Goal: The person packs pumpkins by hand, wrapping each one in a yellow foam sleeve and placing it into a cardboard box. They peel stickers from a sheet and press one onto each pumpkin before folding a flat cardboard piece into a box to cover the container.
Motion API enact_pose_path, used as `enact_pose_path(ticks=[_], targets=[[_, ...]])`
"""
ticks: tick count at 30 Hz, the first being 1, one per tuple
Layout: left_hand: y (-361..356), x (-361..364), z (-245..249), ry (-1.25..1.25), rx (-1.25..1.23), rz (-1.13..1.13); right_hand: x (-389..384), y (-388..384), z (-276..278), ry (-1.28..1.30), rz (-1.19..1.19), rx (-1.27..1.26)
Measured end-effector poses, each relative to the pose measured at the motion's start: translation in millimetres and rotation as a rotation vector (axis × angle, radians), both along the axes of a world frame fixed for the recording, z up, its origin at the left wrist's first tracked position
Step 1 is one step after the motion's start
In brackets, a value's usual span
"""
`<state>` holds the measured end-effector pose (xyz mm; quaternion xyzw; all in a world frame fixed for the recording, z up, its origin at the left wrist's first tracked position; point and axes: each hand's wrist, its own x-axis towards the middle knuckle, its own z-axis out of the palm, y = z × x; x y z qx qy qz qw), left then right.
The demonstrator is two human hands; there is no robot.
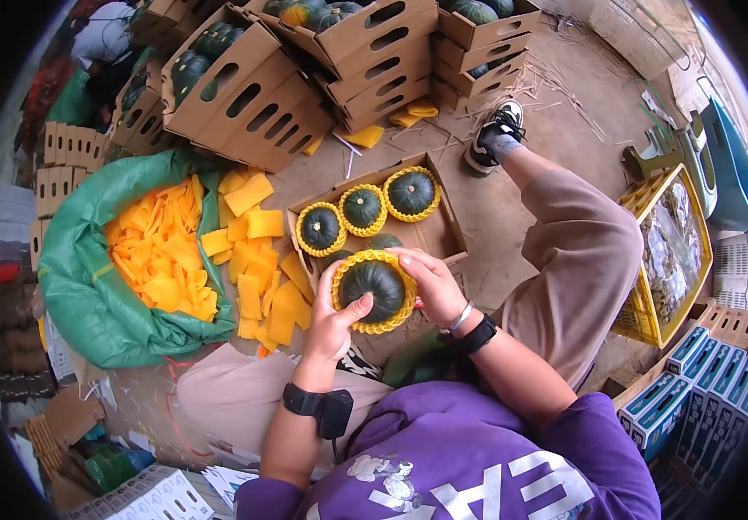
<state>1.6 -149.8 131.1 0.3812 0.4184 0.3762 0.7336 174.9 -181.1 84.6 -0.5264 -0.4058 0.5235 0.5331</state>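
Note:
Between my two hands is a dark green pumpkin (pixel 370 290) with a yellow foam net sleeve (pixel 406 295) around its sides. My left hand (pixel 336 314) grips its left side, the thumb lying over the top. On the right edge, the fingers of my right hand (pixel 428 282) press against the net. Just beyond my hands, an open cardboard box (pixel 440 230) holds three netted pumpkins in a row, the middle one being a pumpkin (pixel 362 209) with its stem up. More green pumpkin shows in the box, partly hidden behind the held one.
A green sack (pixel 79 260) full of yellow foam nets (pixel 161 251) stands at left, with loose nets (pixel 257 269) beside it. Stacked cardboard boxes (pixel 257 108) of pumpkins rise at the back. A yellow crate (pixel 695 230) stands right. Another person (pixel 103 39) is at upper left.

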Motion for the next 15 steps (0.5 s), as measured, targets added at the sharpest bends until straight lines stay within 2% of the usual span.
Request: enact_pose_path(ticks=[2,3,4,5,6,7,8,10,11,12,13,14,15], targets=[[-2.0,6.9,-5.8,-0.011,-0.130,-0.030,-7.8,1.6,2.0,1.092,0.064,-0.259],[-1.7,8.1,-17.6,0.089,-0.047,-0.072,-9.2,1.5,-5.5,1.231,0.067,-0.302],[10.0,6.4,-23.5,0.425,0.257,-0.251,-9.4,4.4,-21.5,1.287,0.071,-0.339],[7.2,4.6,-25.4,0.735,0.552,-0.293,-9.3,5.8,-37.0,1.223,0.042,-0.369],[6.3,14.1,-1.4,1.038,0.854,-0.319,-9.4,7.9,-43.3,1.159,0.014,-0.403],[8.1,21.4,4.2,1.009,0.882,-0.507,-11.2,11.5,-38.4,1.112,0.023,-0.403],[8.6,33.7,10.5,0.968,0.956,-0.642,-11.1,14.1,-42.0,1.035,-0.006,-0.500],[31.8,36.6,-11.2,0.777,0.800,-0.571,10.2,16.8,-35.7,0.709,0.048,-0.347],[44.6,40.7,-20.9,0.632,0.677,-0.490,39.2,22.5,-48.1,0.053,0.111,-0.398],[58.8,46.1,-38.8,0.482,0.572,-0.468,62.3,29.2,-20.4,-0.531,-0.096,-0.339],[69.5,59.3,-52.3,0.404,0.497,-0.485,81.5,31.0,-17.2,-0.894,-0.298,-0.253],[78.3,75.1,-59.4,0.326,0.423,-0.501,95.8,29.9,-24.6,-1.076,-0.340,-0.313],[82.3,94.4,-59.8,0.237,0.212,-0.581,108.6,30.1,-30.3,-1.090,-0.114,-0.497]])
